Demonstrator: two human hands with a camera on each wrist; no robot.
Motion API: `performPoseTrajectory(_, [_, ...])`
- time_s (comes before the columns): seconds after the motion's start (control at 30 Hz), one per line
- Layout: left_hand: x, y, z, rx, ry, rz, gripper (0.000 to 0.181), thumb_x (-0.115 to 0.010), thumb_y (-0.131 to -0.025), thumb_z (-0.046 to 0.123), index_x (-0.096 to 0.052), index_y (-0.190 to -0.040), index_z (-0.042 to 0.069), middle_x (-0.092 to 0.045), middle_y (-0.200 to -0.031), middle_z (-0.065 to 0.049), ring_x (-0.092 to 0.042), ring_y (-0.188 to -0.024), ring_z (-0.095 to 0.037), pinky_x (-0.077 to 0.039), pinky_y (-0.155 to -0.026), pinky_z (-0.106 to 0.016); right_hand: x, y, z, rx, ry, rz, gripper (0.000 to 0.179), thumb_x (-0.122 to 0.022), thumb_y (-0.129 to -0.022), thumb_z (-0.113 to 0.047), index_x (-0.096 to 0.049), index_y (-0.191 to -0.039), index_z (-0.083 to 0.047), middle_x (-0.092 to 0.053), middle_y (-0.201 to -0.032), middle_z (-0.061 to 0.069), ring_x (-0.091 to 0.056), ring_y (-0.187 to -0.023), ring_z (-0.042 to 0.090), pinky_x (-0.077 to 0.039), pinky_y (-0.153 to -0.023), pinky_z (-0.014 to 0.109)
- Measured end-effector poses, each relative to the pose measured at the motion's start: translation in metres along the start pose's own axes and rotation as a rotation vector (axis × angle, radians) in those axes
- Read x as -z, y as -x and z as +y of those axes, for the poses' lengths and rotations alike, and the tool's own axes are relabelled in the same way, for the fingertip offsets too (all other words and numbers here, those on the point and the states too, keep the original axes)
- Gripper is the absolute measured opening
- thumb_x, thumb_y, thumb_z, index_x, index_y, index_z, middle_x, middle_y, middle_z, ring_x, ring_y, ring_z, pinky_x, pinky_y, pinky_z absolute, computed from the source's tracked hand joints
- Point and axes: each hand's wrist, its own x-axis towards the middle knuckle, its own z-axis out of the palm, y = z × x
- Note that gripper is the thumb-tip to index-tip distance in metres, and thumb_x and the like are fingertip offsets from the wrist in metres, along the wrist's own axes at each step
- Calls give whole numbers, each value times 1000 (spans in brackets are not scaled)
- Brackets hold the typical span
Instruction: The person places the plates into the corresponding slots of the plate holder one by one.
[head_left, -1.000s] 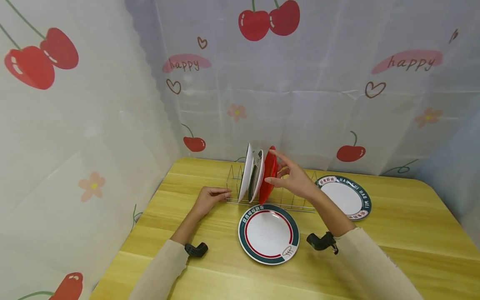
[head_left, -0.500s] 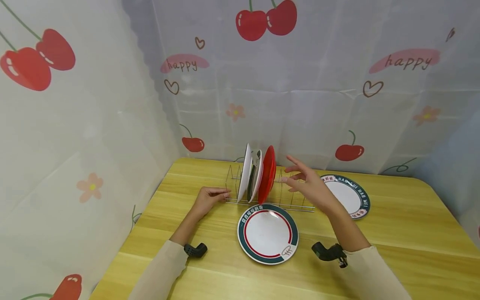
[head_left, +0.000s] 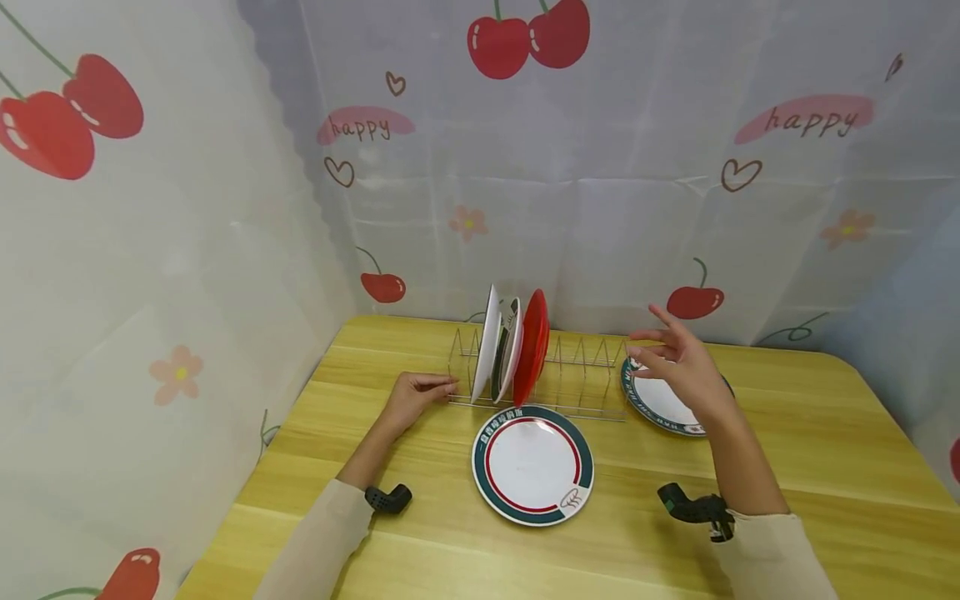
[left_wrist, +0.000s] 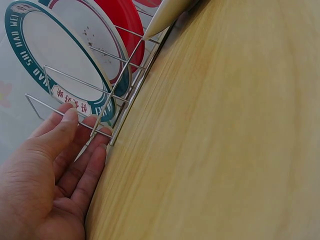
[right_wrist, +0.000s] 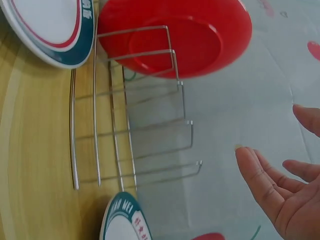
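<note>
A wire dish rack (right_wrist: pixel 74 140) stands at the back of the table. In its left half lean a white plate (head_left: pixel 487 346) with a green rim, a second white plate (head_left: pixel 512 354), and a red plate (head_left: pixel 531 350). My left hand (head_left: pixel 411 402) holds the rack's left end, thumb and fingers around the end wire in the left wrist view. To the right, my right hand (head_left: pixel 686 371) is raised with nothing in it, fingers loosely spread. Below it in the head view lies a green-rimmed plate (head_left: pixel 663 408), partly hidden by the hand.
Another plate (head_left: pixel 532 462), with a green rim and a red ring, lies flat in front of the rack. A cherry-print curtain (head_left: pixel 600 225) hangs behind and left of the wooden table (head_left: pixel 450 550).
My right hand has let go of the red plate, which stays in the rack, and has moved right to over the plate there. The left hand has kept its place.
</note>
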Motion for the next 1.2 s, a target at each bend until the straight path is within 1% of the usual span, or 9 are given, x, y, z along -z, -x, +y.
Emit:
performPoseTrajectory(0.2, [3,-1,-1,-5,-13,-12,21,-71,-94,3,-75,-112,-6,-73,-108,-23,-75,-91,-19,-64,-78,-36,19,3,17,30,-32,42,78,-65,-101,-13,-18,-164,-16,-61,-122,-7,-66,-103,-2,-62,-77,25])
performPoseTrajectory(0.33, [3,1,-2,-2,-16,-3,20,-71,-94,3,-75,-112,-6,-73,-108,-24,-75,-91,-18,-64,-77,-36,33,3,26,16,4,58,72,-64,-102,-16,-25,-163,-16,-61,-121,-10,-66,-101,-2,-62,-77,23])
performPoseTrajectory(0.47, [2,1,0,-7,-18,0,20,-71,-94,3,-75,-111,-7,-73,-107,-24,-75,-90,-18,-64,-77,-35,49,10,36,-48,68,115,67,-63,-103,-24,-31,-160,-13,-60,-120,-14,-64,-98,-6,-60,-76,18])
performPoseTrajectory(0.6, [2,0,1,-9,-25,1,21,-72,-93,4,-75,-111,-7,-74,-107,-22,-75,-90,-18,-64,-77,-35,65,17,48,-109,98,173,66,-62,-103,-25,-32,-160,-8,-56,-120,-16,-62,-95,-9,-57,-76,13])
performPoseTrajectory(0.73, [3,2,1,-10,-25,6,21,-72,-93,4,-75,-111,-7,-74,-107,-22,-75,-90,-19,-64,-77,-36,78,24,59,-151,138,221,67,-62,-103,-27,-32,-159,-6,-57,-122,-8,-63,-89,-11,-54,-76,8])
performPoseTrajectory(0.9, [4,4,-3,13,-1,-7,21,-72,-94,4,-75,-111,-8,-73,-109,-23,-76,-90,-20,-64,-76,-36,87,31,73,-222,201,258,70,-62,-103,-28,-29,-158,0,-52,-135,26,-59,-83,-13,-51,-73,4])
performPoseTrajectory(1.0, [4,1,-3,7,4,-15,22,-72,-94,5,-75,-111,-8,-73,-110,-25,-76,-90,-20,-64,-77,-36,91,33,83,-263,222,271,71,-61,-103,-28,-28,-157,3,-45,-141,37,-57,-82,-13,-53,-72,7])
performPoseTrajectory(1.1, [4,-1,-2,-3,-1,-11,22,-72,-94,6,-75,-111,-8,-73,-109,-25,-75,-91,-20,-64,-77,-35,95,31,92,-320,267,268,71,-60,-104,-31,-28,-157,4,-45,-141,38,-61,-86,-1,-54,-70,9])
performPoseTrajectory(1.2, [4,-2,-1,-9,-3,-2,21,-71,-94,4,-75,-110,-9,-73,-108,-25,-75,-91,-20,-64,-76,-35,96,28,99,-374,291,243,72,-58,-104,-35,-28,-157,4,-45,-142,40,-66,-99,23,-54,-69,12])
